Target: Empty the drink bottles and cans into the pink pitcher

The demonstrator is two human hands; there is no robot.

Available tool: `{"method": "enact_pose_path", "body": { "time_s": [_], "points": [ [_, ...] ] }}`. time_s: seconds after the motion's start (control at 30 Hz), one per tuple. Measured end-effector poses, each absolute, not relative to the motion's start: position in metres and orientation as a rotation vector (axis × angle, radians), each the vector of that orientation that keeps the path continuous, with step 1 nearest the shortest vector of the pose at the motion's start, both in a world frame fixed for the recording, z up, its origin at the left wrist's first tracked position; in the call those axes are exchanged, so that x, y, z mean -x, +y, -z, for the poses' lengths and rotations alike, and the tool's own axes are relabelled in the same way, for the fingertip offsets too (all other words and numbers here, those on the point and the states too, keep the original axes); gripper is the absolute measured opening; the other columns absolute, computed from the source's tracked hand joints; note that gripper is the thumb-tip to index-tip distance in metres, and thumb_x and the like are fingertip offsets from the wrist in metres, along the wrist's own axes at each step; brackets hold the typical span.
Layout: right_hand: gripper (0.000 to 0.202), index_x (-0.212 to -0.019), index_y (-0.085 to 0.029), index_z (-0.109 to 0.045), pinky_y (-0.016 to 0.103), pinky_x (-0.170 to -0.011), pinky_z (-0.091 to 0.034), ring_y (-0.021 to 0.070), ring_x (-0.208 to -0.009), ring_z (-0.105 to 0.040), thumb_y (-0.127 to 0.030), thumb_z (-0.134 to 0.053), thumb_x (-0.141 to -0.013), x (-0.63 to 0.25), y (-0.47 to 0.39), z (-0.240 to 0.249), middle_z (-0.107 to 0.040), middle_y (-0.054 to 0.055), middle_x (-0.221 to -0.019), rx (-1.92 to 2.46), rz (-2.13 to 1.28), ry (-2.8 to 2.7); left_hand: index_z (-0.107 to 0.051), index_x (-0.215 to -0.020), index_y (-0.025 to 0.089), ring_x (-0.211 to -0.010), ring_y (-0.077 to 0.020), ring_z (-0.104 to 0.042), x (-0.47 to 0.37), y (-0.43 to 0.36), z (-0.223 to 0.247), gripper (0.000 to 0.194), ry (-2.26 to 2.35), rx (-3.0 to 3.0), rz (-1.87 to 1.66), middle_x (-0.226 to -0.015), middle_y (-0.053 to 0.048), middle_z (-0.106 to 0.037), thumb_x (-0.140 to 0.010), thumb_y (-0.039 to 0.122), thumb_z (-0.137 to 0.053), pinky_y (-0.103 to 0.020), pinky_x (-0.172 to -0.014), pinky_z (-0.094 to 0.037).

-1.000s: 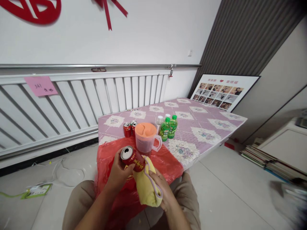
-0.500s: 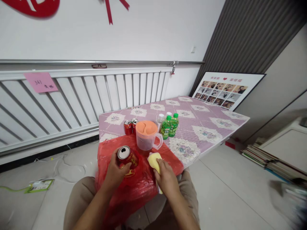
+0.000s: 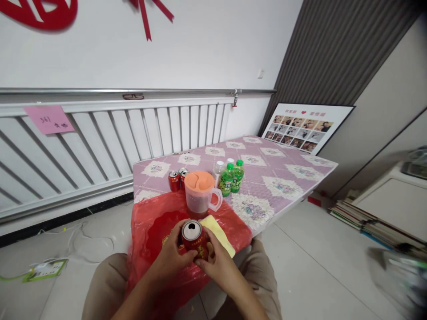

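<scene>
Home-like room, white wall radiator (image 3: 150,133), floral tablecloth (image 3: 283,184), framed photo collage (image 3: 303,126), red ribbon decoration (image 3: 146,20)

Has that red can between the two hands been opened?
Yes, opened: the red can shows a dark drinking hole in its silver top. Whether any drink remains inside, I cannot tell.

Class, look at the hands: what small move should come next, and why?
Probably lower the held red can upright onto the red plastic: the left hand and right hand both hold it, and the yellow cloth lies aside, in neither hand.
</scene>
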State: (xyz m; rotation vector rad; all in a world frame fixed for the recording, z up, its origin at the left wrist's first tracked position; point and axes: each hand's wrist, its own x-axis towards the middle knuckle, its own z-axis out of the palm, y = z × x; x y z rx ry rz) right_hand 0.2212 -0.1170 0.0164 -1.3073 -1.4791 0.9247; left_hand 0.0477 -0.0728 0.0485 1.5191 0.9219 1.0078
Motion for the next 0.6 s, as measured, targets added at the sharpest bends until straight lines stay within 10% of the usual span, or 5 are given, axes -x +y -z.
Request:
{"method": "enact_pose_path", "body": {
  "time_s": [0.33,0.6],
  "points": [
    [0.081,-0.141,-0.02,-0.048,0.045,-0.095,-0.054,0.0291,-0.111,-0.066,-0.021,-0.076,-0.066,-0.26,-0.109,-0.031,-0.066,0.012,-0.129,1.344,-1.006,-1.379,-0.039,-0.145,0.022,-0.138,-0.0325,-0.047,-0.07,-0.067,-0.043,0.086,0.742,-1.453,-0.993,-0.15,-0.016,-0.048,-0.068,0.024,-0.078,-0.047,-0.113,-0.043],
    [0.058,-0.116,-0.016,-0.058,0.04,-0.081,-0.056,0.028,-0.093,-0.069,-0.041,-0.071,-0.066,-0.362,-0.035,0.0,-0.071,0.012,-0.105,1.698,-0.416,-1.044,-0.066,-0.118,0.025,-0.109,-0.029,-0.068,-0.052,-0.058,-0.042,0.048,1.082,-1.396,-0.979,-0.121,-0.011,-0.07,-0.073,0.038,-0.075,-0.041,-0.091,-0.057]
  ]
}}
